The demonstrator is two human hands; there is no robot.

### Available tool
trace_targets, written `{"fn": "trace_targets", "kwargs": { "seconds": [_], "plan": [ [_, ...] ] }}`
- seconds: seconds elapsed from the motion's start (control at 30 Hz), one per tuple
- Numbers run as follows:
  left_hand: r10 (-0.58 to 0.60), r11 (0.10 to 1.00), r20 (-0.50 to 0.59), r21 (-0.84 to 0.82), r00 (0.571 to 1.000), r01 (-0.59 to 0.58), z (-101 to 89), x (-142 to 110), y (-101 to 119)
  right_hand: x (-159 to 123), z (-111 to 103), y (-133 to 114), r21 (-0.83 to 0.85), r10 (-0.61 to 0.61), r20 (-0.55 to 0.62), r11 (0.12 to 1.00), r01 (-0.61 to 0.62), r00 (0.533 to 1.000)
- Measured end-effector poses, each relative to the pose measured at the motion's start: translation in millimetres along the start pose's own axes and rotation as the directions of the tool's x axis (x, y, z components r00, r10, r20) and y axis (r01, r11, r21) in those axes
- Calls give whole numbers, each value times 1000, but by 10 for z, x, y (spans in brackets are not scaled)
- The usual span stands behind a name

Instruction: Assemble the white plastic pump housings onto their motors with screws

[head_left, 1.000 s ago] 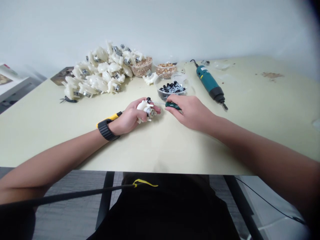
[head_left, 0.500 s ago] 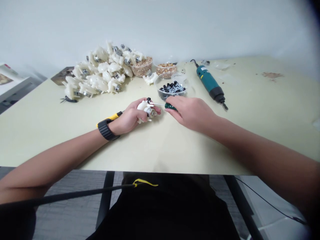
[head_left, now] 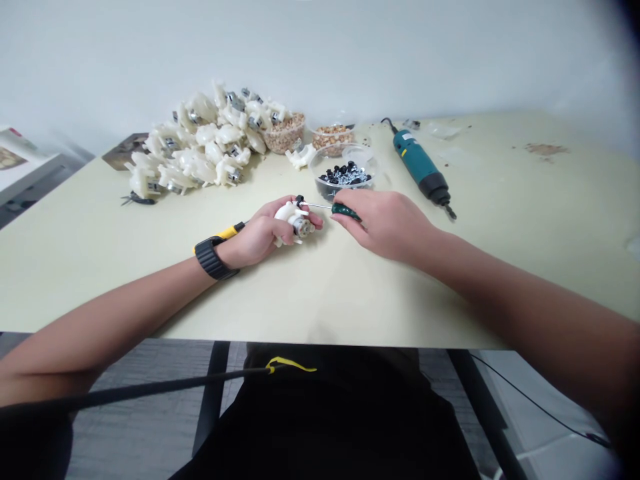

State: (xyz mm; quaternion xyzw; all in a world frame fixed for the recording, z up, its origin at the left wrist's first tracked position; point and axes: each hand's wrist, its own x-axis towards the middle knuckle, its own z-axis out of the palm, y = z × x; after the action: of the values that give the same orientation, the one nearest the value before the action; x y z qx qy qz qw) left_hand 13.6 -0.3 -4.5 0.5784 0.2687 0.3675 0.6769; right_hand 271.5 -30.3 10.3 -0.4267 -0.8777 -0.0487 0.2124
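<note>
Fingers of the left hand (head_left: 256, 239) are clamping the white part (head_left: 287, 213), apparently bracing it. The right hand (head_left: 387, 223) is gripping the screwdriver (head_left: 345, 212), aiming it at the black piece (head_left: 299, 199) beside the left fingers.

The pale yellow worktop (head_left: 300, 303) carries a clear screw tub (head_left: 370, 159); left of that tub lie a heap of cream plastic parts (head_left: 203, 163) and dark pliers (head_left: 141, 199), behind it two more tubs (head_left: 280, 147), right of it a green power tool (head_left: 419, 163)
</note>
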Motion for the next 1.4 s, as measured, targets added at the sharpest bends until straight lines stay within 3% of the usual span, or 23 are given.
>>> {"fn": "trace_targets", "kwargs": {
  "seconds": [1.13, 1.4],
  "plan": [
    [-10, 1000, -3, -5, 1000, 10, -2, 2, 23, -4, 2, 26, 67, 5, 18, 998, -6, 1000],
    [-9, 1000, -7, 4, 1000, 9, 24, -4, 34, -11, -56, -46, -175, -22, 47, 984, 30, 999]
  ]
}}
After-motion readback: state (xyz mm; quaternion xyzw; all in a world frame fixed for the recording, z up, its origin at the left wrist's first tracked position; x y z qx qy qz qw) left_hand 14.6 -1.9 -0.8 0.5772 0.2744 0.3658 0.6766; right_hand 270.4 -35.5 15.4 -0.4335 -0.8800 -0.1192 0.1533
